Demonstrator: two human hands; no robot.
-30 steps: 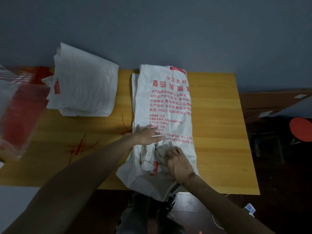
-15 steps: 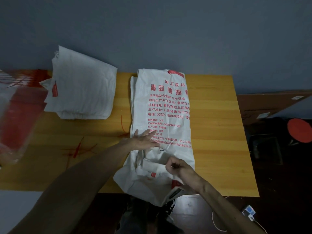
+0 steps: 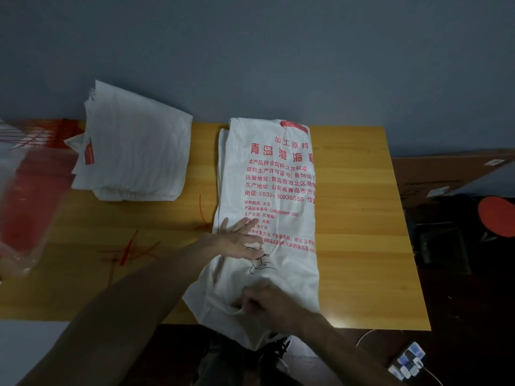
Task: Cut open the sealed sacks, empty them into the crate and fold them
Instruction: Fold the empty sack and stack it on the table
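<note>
A white woven sack (image 3: 278,179) with red printed text lies flat and lengthwise on the wooden table (image 3: 362,246), its near end hanging over the front edge. My left hand (image 3: 239,240) rests flat on the sack's middle with fingers spread. My right hand (image 3: 267,302) is closed on the sack's crumpled near end, close to the table's front edge. A stack of folded white sacks (image 3: 133,151) lies at the back left.
A red and clear plastic crate (image 3: 28,196) stands at the table's left end, blurred. Red string scraps (image 3: 131,252) lie on the tabletop. A grey wall runs behind. On the floor to the right are a cardboard box (image 3: 446,174), a red round stool (image 3: 498,218) and a power strip (image 3: 408,360).
My right hand has slid from the sack's middle toward me and gripped its near end, pulling the bunched fabric flatter. My left hand stays pressed on the sack.
</note>
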